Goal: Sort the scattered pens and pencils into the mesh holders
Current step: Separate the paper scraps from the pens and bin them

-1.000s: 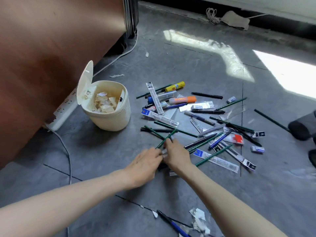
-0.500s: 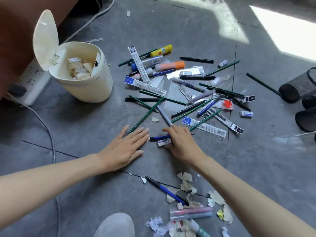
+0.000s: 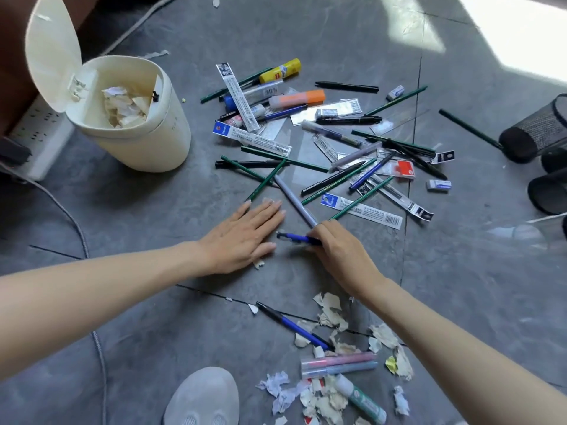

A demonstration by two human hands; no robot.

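Pens, green pencils (image 3: pixel 266 180), markers, erasers and refill packets lie scattered in a pile on the grey floor. My right hand (image 3: pixel 340 253) grips a blue pen (image 3: pixel 294 238) at the pile's near edge, its tip pointing left. A grey pen (image 3: pixel 294 200) lies just beyond its knuckles. My left hand (image 3: pixel 245 237) rests flat on the floor, fingers straight, just left of the blue pen. A black mesh holder (image 3: pixel 535 130) lies on its side at the right edge, with two more dark holders (image 3: pixel 549 194) below it, partly cut off.
A cream bin (image 3: pixel 147 127) with an open lid and crumpled paper stands at the left, by a power strip (image 3: pixel 36 130) and cable. Near me lie torn paper scraps (image 3: pixel 331 317), another blue pen (image 3: pixel 294 326), two pastel markers (image 3: pixel 337 365), a glue stick (image 3: pixel 360 398) and a grey shoe (image 3: pixel 202 397).
The view has tilted down and closer. Both hands drew back from the pile; my left hand flattened on the floor and my right hand took hold of the blue pen.
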